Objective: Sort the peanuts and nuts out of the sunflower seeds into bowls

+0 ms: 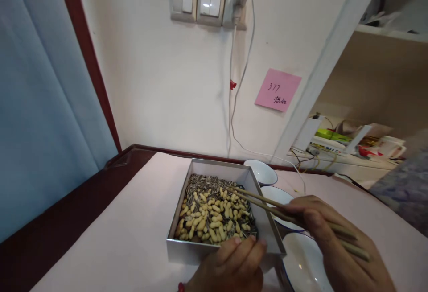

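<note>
A grey open box (189, 250) holds peanuts in their shells (214, 211) with striped sunflower seeds (203, 182) around and behind them. My left hand (230, 265) grips the near wall of the box, its fingertips curled over the rim. In my right hand (344, 247) is a pair of wooden chopsticks (264, 200), reaching left over the box's right wall. Their tips are at the peanuts and seeds near the back right; I cannot tell whether anything is pinched between them. Some dark pieces show along the right side of the box.
White bowls with blue rims, a far one (262, 172), a middle one (279, 195) and a near one (306, 261), stand right of the box. A white cable (247, 149) hangs from the wall socket down to the pale-covered table (133, 225). A blue curtain (43, 82) hangs at left.
</note>
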`<control>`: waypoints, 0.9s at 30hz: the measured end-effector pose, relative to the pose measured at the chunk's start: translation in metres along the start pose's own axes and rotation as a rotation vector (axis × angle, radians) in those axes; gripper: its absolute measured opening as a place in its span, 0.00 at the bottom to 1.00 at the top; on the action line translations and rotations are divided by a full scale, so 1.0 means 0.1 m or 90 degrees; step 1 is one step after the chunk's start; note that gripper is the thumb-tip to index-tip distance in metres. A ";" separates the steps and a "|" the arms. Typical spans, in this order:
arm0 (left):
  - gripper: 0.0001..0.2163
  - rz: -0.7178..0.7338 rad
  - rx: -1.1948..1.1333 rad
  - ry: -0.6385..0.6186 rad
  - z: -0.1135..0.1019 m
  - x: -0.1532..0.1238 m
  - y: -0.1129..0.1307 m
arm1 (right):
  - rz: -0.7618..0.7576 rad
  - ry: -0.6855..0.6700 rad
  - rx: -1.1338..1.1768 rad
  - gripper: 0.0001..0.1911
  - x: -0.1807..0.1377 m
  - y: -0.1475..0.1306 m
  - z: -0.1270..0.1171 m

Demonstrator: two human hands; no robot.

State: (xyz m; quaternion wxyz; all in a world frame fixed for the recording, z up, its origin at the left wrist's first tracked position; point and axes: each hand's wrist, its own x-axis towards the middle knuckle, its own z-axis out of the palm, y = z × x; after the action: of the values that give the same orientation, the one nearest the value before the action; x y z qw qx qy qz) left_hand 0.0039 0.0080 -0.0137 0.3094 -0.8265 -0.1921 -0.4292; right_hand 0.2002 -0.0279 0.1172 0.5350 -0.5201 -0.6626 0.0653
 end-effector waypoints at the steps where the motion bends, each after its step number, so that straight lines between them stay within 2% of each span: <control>1: 0.05 -0.005 0.003 0.002 0.00 -0.01 0.01 | -0.010 -0.023 0.012 0.12 0.03 -0.02 0.07; 8: 0.05 -0.005 0.006 0.007 0.01 -0.03 0.00 | -0.045 -0.194 0.043 0.11 0.08 -0.02 0.40; 18: 0.05 0.002 0.018 0.011 0.02 -0.03 -0.01 | -0.066 -0.189 0.063 0.11 0.07 0.06 0.47; 23: 0.06 0.000 0.010 0.023 0.01 -0.04 -0.02 | -0.095 -0.111 0.015 0.10 0.01 -0.05 0.26; 25: 0.06 0.008 -0.001 0.023 -0.01 -0.02 -0.03 | -0.082 -0.062 -0.025 0.10 -0.05 -0.04 0.06; 27: 0.07 0.018 -0.018 0.018 -0.03 0.00 -0.04 | -0.048 -0.004 -0.074 0.11 -0.17 0.10 -0.21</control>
State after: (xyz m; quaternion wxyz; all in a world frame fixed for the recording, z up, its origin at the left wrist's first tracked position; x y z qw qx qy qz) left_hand 0.0002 0.0089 -0.0111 0.3065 -0.8274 -0.1700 -0.4388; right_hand 0.2203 -0.0460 0.1090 0.5039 -0.5248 -0.6860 0.0087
